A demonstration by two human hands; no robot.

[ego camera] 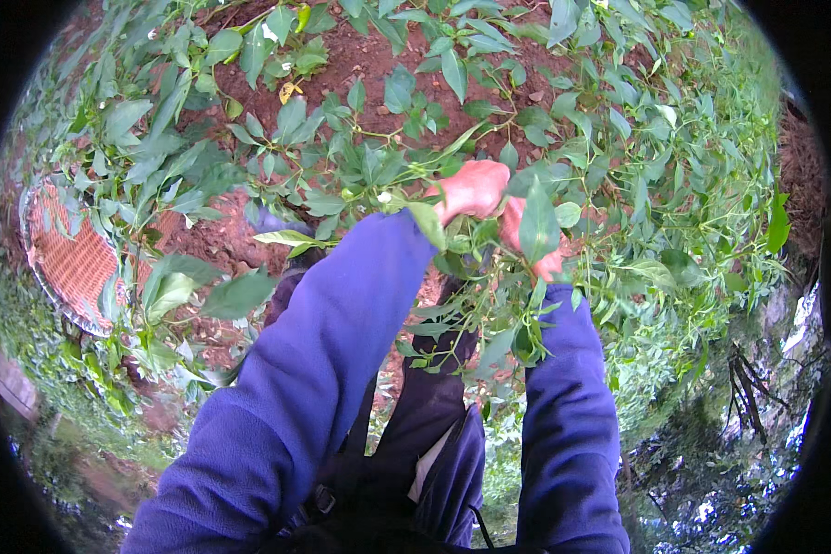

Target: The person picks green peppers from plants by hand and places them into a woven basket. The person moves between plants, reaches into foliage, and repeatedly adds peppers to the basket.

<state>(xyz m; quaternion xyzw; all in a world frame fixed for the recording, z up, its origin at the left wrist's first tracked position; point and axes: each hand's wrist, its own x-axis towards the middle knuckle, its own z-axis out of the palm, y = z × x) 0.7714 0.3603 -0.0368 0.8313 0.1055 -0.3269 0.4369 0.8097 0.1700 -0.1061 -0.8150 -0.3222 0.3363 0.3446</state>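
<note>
Both my hands are in among the leafy stems of pepper plants, close together in front of me. My left hand is bent over the stems, its back towards the camera and its fingers hidden behind foliage. Just to its right is my right hand, partly covered by a large green leaf. Whether either hand grips a stem or a fruit cannot be seen. A small white flower shows left of my left hand. Green peppers hang from a plant at the top left.
A round woven basket stands on the ground at the left, partly behind leaves. Dense pepper foliage spreads on the right. Reddish soil shows between the plants, and stems and leaves surround my legs.
</note>
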